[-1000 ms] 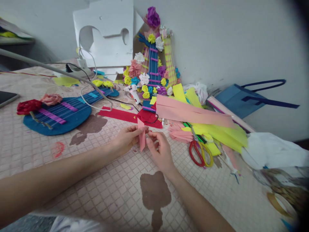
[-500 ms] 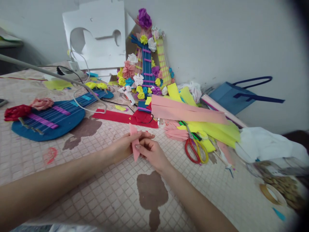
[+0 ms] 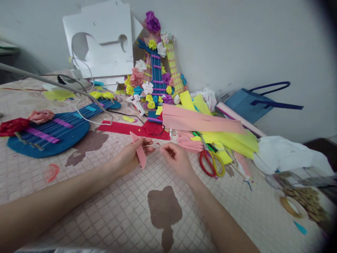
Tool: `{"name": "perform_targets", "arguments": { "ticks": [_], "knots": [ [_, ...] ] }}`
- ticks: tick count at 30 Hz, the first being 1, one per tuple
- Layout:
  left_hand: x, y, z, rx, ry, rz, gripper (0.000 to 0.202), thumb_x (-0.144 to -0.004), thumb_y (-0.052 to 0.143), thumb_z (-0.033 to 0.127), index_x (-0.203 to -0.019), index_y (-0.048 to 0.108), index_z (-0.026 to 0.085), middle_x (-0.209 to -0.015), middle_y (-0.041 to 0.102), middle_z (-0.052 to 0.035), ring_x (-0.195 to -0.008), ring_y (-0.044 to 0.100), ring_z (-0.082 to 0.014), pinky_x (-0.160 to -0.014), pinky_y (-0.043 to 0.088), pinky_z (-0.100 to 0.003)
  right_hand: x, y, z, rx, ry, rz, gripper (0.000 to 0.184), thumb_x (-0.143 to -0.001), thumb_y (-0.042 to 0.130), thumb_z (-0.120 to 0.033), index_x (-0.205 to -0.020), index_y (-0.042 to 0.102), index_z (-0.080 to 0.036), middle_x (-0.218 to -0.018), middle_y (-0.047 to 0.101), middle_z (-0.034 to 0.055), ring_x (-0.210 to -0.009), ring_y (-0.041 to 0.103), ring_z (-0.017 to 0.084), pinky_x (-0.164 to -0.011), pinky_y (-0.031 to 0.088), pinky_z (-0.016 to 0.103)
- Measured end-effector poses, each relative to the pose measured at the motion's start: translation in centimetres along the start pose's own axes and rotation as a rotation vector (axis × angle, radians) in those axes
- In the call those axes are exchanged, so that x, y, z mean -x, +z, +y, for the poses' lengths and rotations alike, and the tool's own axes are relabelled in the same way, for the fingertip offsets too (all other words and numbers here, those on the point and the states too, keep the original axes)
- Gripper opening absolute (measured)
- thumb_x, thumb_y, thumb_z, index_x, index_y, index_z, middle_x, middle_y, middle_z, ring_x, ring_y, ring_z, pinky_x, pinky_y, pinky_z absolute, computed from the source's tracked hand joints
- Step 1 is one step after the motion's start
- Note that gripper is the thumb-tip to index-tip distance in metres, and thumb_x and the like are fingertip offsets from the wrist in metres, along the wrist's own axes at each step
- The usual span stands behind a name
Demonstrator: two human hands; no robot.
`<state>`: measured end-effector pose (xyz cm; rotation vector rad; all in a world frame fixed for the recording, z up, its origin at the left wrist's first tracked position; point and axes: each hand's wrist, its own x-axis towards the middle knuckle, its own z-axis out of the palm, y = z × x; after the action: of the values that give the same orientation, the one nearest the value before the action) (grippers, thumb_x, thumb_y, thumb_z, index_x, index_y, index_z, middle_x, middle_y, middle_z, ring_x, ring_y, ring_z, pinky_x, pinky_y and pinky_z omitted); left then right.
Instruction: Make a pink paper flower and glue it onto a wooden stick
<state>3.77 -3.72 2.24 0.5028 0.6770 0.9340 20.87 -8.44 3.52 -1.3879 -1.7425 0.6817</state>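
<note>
A small folded pink piece of crepe paper (image 3: pixel 141 156) is pinched in my left hand (image 3: pixel 130 156), thumb on top and the other fingers curled behind it. My right hand (image 3: pixel 179 160) is a little way to the right, its thumb and fingers drawn together. A faint pale line, perhaps a thread, shows between the two hands; whether my right fingers hold its end is too small to tell. Beyond my hands lies a long red strip (image 3: pixel 123 129). A stack of pink strips (image 3: pixel 189 142) and red-and-yellow-handled scissors (image 3: pixel 207 163) lie to the right of my right hand.
A blue guitar-shaped piece (image 3: pixel 65 130) with paper flowers lies at left. Behind stand flower-covered guitar shapes (image 3: pixel 158 73), a white glue gun (image 3: pixel 136 104) and a looping white cable (image 3: pixel 79 92). Yellow paper (image 3: pixel 237 140), a blue bag (image 3: pixel 247 105) and a tape roll (image 3: pixel 292 207) are at right.
My right hand has come away from the pink paper and moved right. My left hand still holds the paper, now slightly further left and more tilted. The view has shifted slightly.
</note>
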Motion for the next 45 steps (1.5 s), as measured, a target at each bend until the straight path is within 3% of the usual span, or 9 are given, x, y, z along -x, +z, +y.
{"name": "perform_targets", "arguments": {
  "ticks": [2,5,10,21,29,45],
  "knots": [
    [-0.1,0.1,0.4,0.029,0.016,0.06,0.03,-0.094,0.041,0.017,-0.075,0.062,0.011,-0.074,0.058,-0.0023,-0.051,0.049,-0.0052,-0.067,0.053,-0.024,-0.3,-2.8,1.1,0.225,-0.03,0.065,0.011,-0.085,0.051,-0.025,-0.08,0.058,-0.019,-0.077,0.06,0.0014,-0.069,0.053,0.014,-0.061,0.04,0.025],
    [0.0,0.3,0.6,0.047,-0.015,0.066,0.028,-0.093,0.042,0.016,-0.073,0.06,0.01,-0.071,0.053,-0.0014,-0.045,0.039,-0.0037,-0.047,0.045,-0.018,-0.3,-6.8,3.3,0.525,-0.061,0.109,0.006,-0.083,0.052,-0.021,-0.081,0.058,-0.02,-0.082,0.06,0.0041,-0.082,0.054,0.02,-0.072,0.042,0.031],
    [0.4,0.4,0.3,0.05,-0.07,0.038,0.026,-0.092,0.041,0.015,-0.072,0.058,0.01,-0.071,0.051,-0.0024,-0.045,0.036,-0.0037,-0.042,0.04,-0.016,0.3,-9.9,5.7,0.793,-0.034,-0.007,0.008,-0.079,0.051,-0.014,-0.076,0.056,-0.02,-0.084,0.058,0.0052,-0.086,0.052,0.022,-0.076,0.04,0.034],
    [0.2,0.0,0.1,0.017,-0.114,0.007,0.025,-0.092,0.04,0.015,-0.074,0.057,0.011,-0.069,0.051,-0.0021,-0.043,0.035,-0.0038,-0.042,0.04,-0.017,0.5,-8.8,7.1,0.907,-0.034,-0.121,0.011,-0.078,0.051,-0.012,-0.081,0.058,-0.019,-0.089,0.058,0.0067,-0.094,0.051,0.022,-0.081,0.042,0.035],
    [0.2,0.0,-0.1,-0.013,-0.129,0.019,0.026,-0.092,0.04,0.016,-0.074,0.057,0.01,-0.069,0.051,-0.002,-0.042,0.035,-0.0036,-0.041,0.039,-0.017,0.4,-8.4,7.3,1.052,-0.032,-0.105,0.012,-0.076,0.052,-0.011,-0.084,0.057,-0.019,-0.09,0.06,0.0077,-0.09,0.054,0.023,-0.08,0.042,0.037],
    [0.2,0.0,-0.2,-0.062,-0.145,0.069,0.027,-0.093,0.041,0.019,-0.073,0.058,0.01,-0.067,0.052,-0.0015,-0.046,0.042,-0.0053,-0.045,0.042,-0.019,0.6,-7.9,6.3,1.131,0.018,-0.093,0.01,-0.082,0.05,-0.014,-0.082,0.059,-0.019,-0.091,0.064,0.008,-0.091,0.057,0.024,-0.074,0.039,0.035]
  ]
}}
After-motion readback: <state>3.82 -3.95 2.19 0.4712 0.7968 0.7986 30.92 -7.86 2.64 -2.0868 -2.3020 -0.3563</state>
